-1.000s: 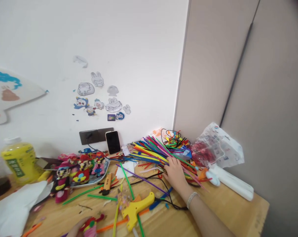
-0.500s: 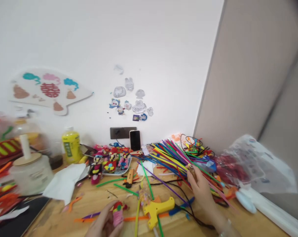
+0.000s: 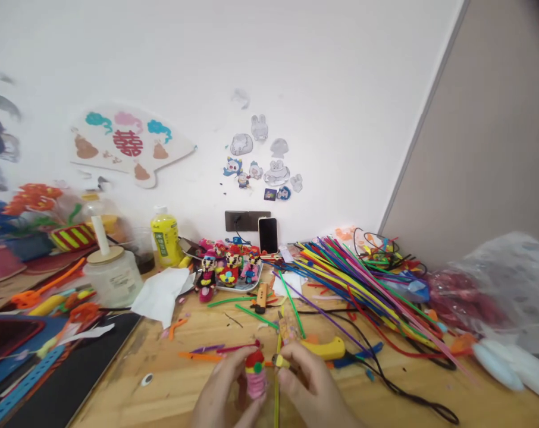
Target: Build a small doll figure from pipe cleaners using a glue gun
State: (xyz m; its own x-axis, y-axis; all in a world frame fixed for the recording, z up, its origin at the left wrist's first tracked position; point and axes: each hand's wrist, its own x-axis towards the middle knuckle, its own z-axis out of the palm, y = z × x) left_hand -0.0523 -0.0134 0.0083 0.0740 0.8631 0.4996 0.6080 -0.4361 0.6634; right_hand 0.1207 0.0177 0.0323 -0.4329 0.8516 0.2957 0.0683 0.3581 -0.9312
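Observation:
My left hand (image 3: 227,386) grips a small craft figure (image 3: 256,380) with a pink coiled body, a green dot and a red top. Beside it, my right hand (image 3: 312,386) pinches a small yellowish piece with a dark end (image 3: 281,361); its exact kind is unclear. The two held things are close but apart. Behind my right hand lies a yellow glue gun (image 3: 327,348), partly covered by the fingers. A yellow pipe cleaner (image 3: 277,404) runs between my hands, and an orange one (image 3: 202,356) lies to the left.
Finished dolls (image 3: 229,270) stand on a tray at the back. A large bundle of coloured pipe cleaners (image 3: 354,279) spreads to the right. A black cable (image 3: 407,395) loops at front right. Also about are an orange lighter (image 3: 261,297), a phone (image 3: 268,235) and a glass jar (image 3: 113,282).
My right hand has come from the pipe cleaner bundle to beside the figure, bringing the small piece. My left hand has turned the figure more upright. The view has swung left.

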